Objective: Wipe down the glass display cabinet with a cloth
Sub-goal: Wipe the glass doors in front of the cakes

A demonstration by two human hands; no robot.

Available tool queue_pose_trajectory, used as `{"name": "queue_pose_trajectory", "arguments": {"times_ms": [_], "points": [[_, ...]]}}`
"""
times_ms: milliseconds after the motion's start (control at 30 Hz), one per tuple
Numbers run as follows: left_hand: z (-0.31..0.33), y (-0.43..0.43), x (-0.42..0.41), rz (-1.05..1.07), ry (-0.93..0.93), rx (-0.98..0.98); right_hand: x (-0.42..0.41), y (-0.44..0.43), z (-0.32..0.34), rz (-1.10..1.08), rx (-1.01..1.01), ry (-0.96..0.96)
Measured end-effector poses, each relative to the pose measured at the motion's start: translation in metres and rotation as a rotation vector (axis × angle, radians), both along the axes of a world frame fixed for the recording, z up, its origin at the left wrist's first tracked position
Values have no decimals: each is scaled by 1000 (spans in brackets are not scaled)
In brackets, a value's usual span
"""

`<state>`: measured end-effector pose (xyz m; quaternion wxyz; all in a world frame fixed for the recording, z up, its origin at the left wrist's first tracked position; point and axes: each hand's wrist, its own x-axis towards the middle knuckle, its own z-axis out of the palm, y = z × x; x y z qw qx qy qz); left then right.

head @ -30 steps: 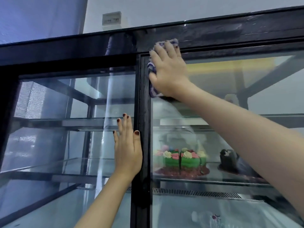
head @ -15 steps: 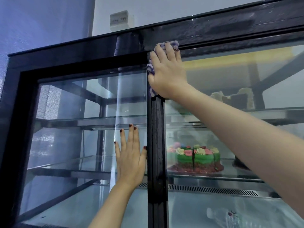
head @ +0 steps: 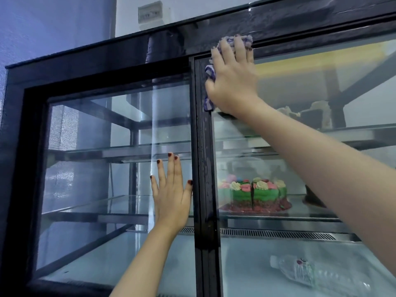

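Observation:
The glass display cabinet has a black frame and two sliding glass doors split by a black centre post. My right hand presses a purple-and-white checked cloth flat against the top left corner of the right door; the cloth's edge shows left of the palm and above the fingertips. My left hand lies flat with straight fingers on the left door's glass, its thumb against the centre post.
Behind the right glass stands a green cake with pink and cream rosettes, with a dark cake partly hidden by my forearm. A plastic bottle lies on the cabinet floor. Glass shelves cross the left side.
The view has shifted so the cabinet sits further right. My right hand with the cloth has slid slightly right along the top of the right door. The left hand stays flat on the glass.

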<state>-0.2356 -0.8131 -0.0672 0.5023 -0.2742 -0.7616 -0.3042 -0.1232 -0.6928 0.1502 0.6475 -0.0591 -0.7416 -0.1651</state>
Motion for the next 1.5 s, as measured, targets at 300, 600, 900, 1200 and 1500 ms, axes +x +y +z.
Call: {"name": "queue_pose_trajectory", "arguments": {"times_ms": [300, 600, 900, 1200, 1500], "points": [[-53, -41, -24, 38, -247, 136, 18, 18, -268, 0, 613, -395], [-92, -70, -39, 83, -390, 69, 22, 22, -238, 1, 615, -441], [-95, -64, -29, 67, -345, 120, 6, 2, -152, -18, 319, -170], [-99, -46, -3, -40, -356, 185, 50, 43, -392, -126, 785, -694], [-40, -4, 44, -443, -129, 95, 117, 139, -398, -65, 436, -489]]}}
